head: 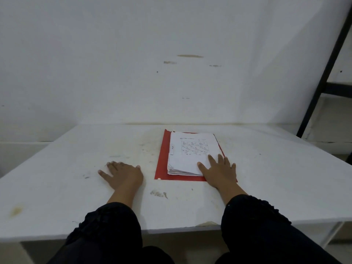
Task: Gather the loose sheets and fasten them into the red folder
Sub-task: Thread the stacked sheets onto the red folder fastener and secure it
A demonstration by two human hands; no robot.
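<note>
Sheets stacked on red folder | right hand flat on them

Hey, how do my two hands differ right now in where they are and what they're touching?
The left hand lies on the bare white table, apart from the red folder; the right hand lies on the stack of sheets at its near right corner. The left hand touches no paper; the right hand presses the sheets down. Both lie palm down with fingers spread, gripping nothing.
</note>
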